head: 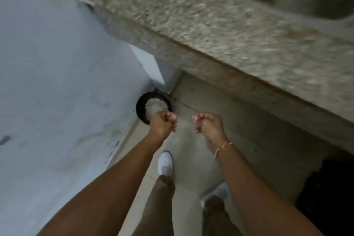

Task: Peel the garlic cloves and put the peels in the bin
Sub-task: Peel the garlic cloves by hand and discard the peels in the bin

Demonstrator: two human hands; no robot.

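Both forearms reached toward twelve o'clock. Left hand (162,123) and right hand (207,123) had fingers curled round papery peels (193,118), light and easily dropped, near the bin (140,106) at eleven.

Head view, steeply down at floor (191,140)

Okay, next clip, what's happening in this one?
A person stands on the floor beside a stone counter, looking down at a small black bin in the corner by the wall. The bin already holds a pale heap, probably peels. Both hands are curled and held out in front of the body: the left hand is right at the bin's edge, the right hand a little to the side with a pale scrap at its fingertips. What the left hand holds is hidden.
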